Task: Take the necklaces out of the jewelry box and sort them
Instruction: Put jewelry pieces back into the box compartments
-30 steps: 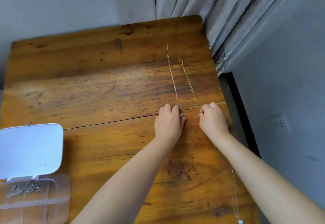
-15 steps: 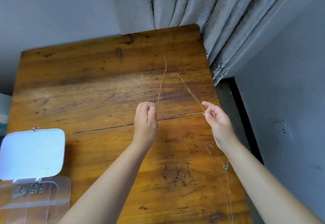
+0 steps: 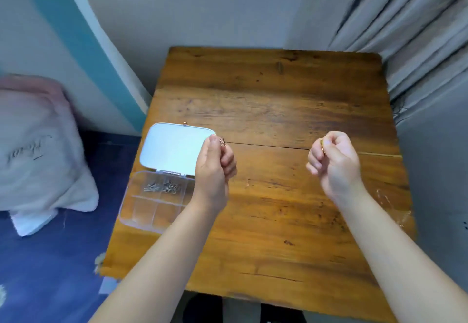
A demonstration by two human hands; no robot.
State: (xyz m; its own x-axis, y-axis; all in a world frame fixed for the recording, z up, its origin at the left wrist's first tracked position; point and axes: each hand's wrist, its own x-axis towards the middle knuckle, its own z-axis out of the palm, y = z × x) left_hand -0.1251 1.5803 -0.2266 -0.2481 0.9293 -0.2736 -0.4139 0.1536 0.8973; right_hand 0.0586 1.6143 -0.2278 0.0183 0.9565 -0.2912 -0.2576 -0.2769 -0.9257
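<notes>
My left hand point(image 3: 215, 168) is raised over the table's left side, fingers pinched on the clasp end of a thin necklace point(image 3: 222, 142). My right hand point(image 3: 334, 163) is held up at the right, closed on a gold necklace point(image 3: 322, 144) bunched at its fingertips. The clear jewelry box point(image 3: 152, 211) sits at the table's left edge, just left of my left hand. Its white lid point(image 3: 174, 148) lies open and small silver pieces point(image 3: 162, 187) rest in one back compartment. A faint silver chain point(image 3: 387, 203) lies near the right edge.
The wooden table point(image 3: 273, 99) stands against a grey wall, with grey curtains point(image 3: 405, 31) at the right. A pale pillow point(image 3: 38, 150) lies on blue bedding to the left. A thin gold strand point(image 3: 379, 154) lies along the table, right of my right hand.
Both hands lifted from the table and spread apart, gathering the two chains that lay stretched out. The view swung left, bringing the box and bed into sight.
</notes>
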